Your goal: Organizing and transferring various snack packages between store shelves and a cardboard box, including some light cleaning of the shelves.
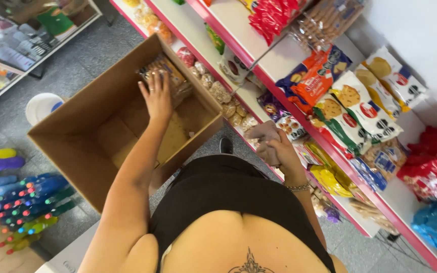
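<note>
An open brown cardboard box [82, 126] stands on the floor beside a shelf. My left hand [156, 96] reaches into it, fingers spread over a clear packet of biscuits [165, 71] leaning against the box's far wall. My right hand [274, 146] is near the shelf's lower edge, closed on a crumpled greyish cloth [263, 132]. My black shoe [225, 145] shows between box and shelf.
Pink-edged shelves [299, 114] run along the right, packed with cookie bags [355, 111], clear biscuit packets [223, 98] and red and blue snack bags. Packs of coloured drink bottles [21, 202] lie at the left. A white bucket [41, 106] stands behind the box.
</note>
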